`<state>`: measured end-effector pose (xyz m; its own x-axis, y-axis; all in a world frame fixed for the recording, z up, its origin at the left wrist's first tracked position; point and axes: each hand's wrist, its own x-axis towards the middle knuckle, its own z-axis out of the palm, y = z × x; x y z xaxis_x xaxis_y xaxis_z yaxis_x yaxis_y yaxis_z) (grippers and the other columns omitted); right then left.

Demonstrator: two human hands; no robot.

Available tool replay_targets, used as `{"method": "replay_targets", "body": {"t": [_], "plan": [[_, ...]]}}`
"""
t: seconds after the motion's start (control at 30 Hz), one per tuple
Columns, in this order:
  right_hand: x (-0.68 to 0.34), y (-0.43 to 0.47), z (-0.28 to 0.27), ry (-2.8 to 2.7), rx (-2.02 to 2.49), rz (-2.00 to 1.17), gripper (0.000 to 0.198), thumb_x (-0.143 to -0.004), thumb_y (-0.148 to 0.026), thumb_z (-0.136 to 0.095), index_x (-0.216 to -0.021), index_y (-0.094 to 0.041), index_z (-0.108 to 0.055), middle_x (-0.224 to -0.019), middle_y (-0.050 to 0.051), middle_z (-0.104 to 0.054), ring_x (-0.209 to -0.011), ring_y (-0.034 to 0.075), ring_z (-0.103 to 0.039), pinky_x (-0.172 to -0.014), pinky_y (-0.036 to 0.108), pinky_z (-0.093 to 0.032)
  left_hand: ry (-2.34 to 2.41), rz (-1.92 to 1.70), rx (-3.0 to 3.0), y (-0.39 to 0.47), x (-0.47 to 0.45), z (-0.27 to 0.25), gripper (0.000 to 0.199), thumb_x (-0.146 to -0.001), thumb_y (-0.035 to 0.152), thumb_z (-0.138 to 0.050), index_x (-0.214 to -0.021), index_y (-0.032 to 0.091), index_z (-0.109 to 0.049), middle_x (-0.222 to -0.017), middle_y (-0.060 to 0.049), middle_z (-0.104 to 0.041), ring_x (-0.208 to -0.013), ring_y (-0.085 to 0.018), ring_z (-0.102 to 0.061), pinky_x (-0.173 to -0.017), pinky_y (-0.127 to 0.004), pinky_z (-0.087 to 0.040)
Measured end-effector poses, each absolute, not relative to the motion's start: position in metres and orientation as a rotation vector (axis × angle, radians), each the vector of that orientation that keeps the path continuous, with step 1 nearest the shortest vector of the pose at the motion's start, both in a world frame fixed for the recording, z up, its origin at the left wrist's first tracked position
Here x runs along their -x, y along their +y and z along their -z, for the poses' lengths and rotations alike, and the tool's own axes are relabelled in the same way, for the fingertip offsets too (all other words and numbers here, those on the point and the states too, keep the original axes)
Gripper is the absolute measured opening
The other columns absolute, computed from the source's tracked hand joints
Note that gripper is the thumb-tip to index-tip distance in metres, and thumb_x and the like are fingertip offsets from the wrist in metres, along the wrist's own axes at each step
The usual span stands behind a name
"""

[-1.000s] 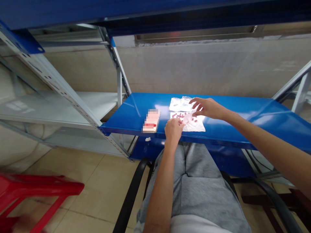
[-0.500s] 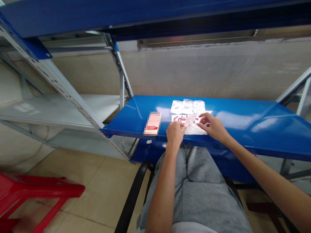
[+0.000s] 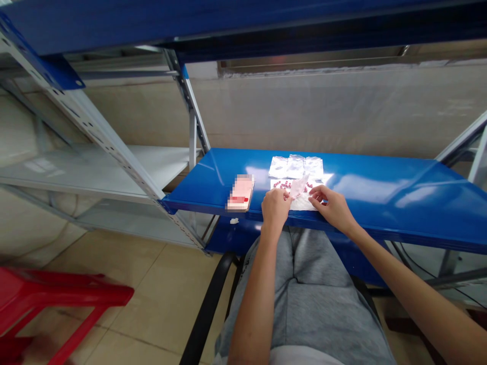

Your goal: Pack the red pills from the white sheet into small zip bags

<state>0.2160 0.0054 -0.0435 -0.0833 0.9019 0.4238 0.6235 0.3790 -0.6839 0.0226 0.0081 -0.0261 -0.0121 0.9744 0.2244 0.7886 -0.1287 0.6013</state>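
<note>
On the blue shelf, a white sheet [image 3: 302, 204] carries several small dark-red pieces [image 3: 281, 184], too small to name surely. My left hand [image 3: 275, 207] is closed at the sheet's left side, pinching a small translucent bag [image 3: 299, 187] that stands up over the pieces. At the sheet's right side my right hand [image 3: 333, 207] hovers with thumb and forefinger slightly apart, close to a few red pieces; nothing shows between them. Behind the sheet lie several shiny clear bags [image 3: 296, 166], side by side and overlapping.
A phone [image 3: 240, 192] with a blurred-out screen lies left on the blue shelf [image 3: 388, 190]. The upper blue shelf beam [image 3: 243, 30] runs overhead. A metal upright [image 3: 110, 142], grey shelves [image 3: 152, 162] and a red stool [image 3: 64, 289] stand left. Below is a black chair armrest [image 3: 207, 309].
The right hand has shifted slightly down and away from the bag. The bag stands more upright in the left hand. The view has moved a little.
</note>
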Motion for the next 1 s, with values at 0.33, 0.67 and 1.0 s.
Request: {"method": "replay_targets", "body": {"t": [0.33, 0.67, 1.0], "plan": [[-0.208, 0.001, 0.044, -1.766, 1.342, -0.418, 0.018, -0.085, -0.04, -0.06, -0.086, -0.023, -0.065, -0.07, 0.004, -0.069, -0.065, 0.022, -0.065, -0.062, 0.036, -0.053, 1.836, -0.903, -1.981, 0.007, -0.022, 0.025, 0.01, -0.091, 0.026, -0.07, -0.092, 0.023, -0.079, -0.096, -0.007, -0.078, -0.094, -0.021, -0.069, -0.079, -0.028, -0.049], [-0.208, 0.0, 0.038, -1.646, 1.315, -0.357, 0.031, -0.09, -0.047, -0.061, -0.109, -0.022, -0.062, -0.087, 0.006, -0.071, -0.072, 0.022, -0.068, -0.061, 0.033, -0.053, 1.829, -0.972, -1.999, 0.006, -0.021, 0.02, 0.01, -0.092, 0.025, -0.067, -0.09, 0.023, -0.077, -0.096, -0.005, -0.075, -0.092, -0.02, -0.067, -0.081, -0.027, -0.048], [-0.211, -0.018, -0.002, -1.741, 1.287, 0.046, 0.051, -0.095, -0.042, -0.06, -0.143, -0.025, -0.056, -0.137, 0.017, -0.053, -0.079, 0.022, -0.067, -0.07, 0.041, -0.058, 1.83, -1.005, -2.086, -0.003, -0.032, 0.013, 0.012, -0.095, 0.023, -0.064, -0.097, 0.025, -0.075, -0.105, -0.006, -0.071, -0.099, -0.021, -0.064, -0.079, -0.028, -0.046]]}}
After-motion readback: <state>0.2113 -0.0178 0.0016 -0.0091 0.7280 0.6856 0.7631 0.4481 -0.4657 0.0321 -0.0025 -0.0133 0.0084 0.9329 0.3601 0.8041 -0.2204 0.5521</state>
